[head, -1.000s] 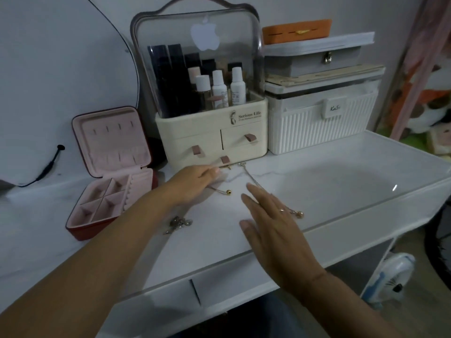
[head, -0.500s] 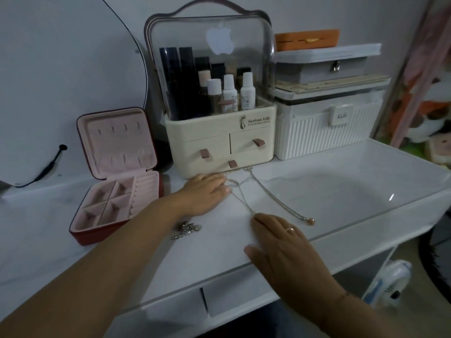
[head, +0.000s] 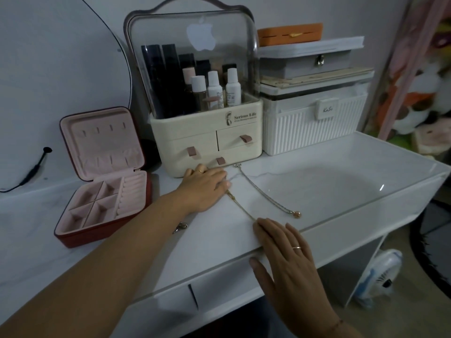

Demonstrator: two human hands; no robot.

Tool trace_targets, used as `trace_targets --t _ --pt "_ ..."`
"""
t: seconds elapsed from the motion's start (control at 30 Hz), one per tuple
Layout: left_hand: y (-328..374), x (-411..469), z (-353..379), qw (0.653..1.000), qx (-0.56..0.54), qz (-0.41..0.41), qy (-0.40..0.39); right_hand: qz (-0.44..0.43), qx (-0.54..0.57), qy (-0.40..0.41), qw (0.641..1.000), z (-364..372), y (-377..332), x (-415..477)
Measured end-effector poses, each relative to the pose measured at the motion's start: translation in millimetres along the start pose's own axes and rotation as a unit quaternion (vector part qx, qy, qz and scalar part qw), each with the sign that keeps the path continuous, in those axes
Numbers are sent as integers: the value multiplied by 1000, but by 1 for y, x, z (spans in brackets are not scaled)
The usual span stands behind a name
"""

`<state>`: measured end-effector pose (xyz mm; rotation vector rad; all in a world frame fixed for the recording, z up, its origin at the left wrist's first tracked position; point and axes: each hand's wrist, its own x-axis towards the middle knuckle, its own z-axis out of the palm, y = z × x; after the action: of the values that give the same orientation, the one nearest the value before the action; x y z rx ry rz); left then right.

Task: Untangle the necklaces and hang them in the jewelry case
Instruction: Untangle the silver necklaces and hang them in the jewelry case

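Dresser top (head: 329, 191): white, carried everything below
Jewelry case (head: 102, 140): red, pink-lined, lay open at the left end
Left hand (head: 205, 185): flat, fingers straight and together, tips pressing the far end of the gold necklace (head: 241, 206)
Right hand (head: 285, 247): flat, fingers straight and slightly apart, forefinger on its near end
Silver necklace (head: 266, 193): lay stretched just right of the gold one
Gold necklace: drawn straight between the hands, well apart from the case

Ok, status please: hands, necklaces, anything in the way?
Left hand flat on gold chain, far end; right hand flat on near end. Silver chain lies apart. Case open, hooks bare. Only left forearm between chains and case.
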<state>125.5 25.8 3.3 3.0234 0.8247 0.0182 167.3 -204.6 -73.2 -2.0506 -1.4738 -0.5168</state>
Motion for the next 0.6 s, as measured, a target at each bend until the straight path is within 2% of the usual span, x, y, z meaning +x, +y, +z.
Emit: trace_targets --t 0.13,0.27,0.6 --pt "4 3 1 1000 -1 0 -1 8 5 25 1000 2 4 -4" --pt "2 -4 0 998 -61 3 24 10 9 31 999 4 4 -5" --pt "-7 -3 10 996 -43 42 -61 32 -3 11 999 5 1 -3"
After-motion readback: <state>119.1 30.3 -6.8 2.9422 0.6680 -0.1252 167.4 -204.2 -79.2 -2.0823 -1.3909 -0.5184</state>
